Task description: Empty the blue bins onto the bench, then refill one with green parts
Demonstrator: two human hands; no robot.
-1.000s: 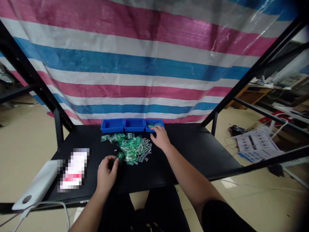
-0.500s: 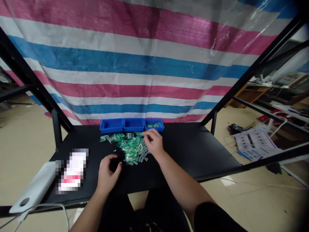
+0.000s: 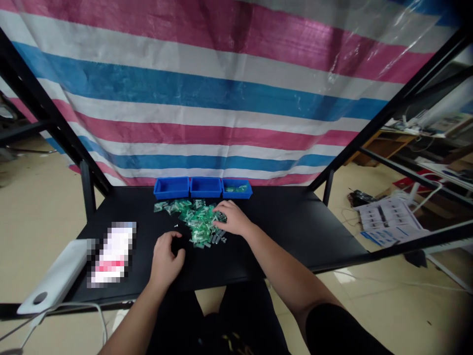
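Left hand (image 3: 166, 260): bare, palm down, fingers loosely curled, nearer and left. Right hand (image 3: 232, 219): bare, palm down, farther out, fingers bent, pointing left. Left forearm (image 3: 135, 318), right forearm (image 3: 284, 268): bare, angled inward. Black sleeve (image 3: 343, 330): on right upper arm.

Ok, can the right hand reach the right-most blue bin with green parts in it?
Probably yes: the right hand rests on the pile of green parts, close in front of the blue bin, and nothing appears to stand between them.
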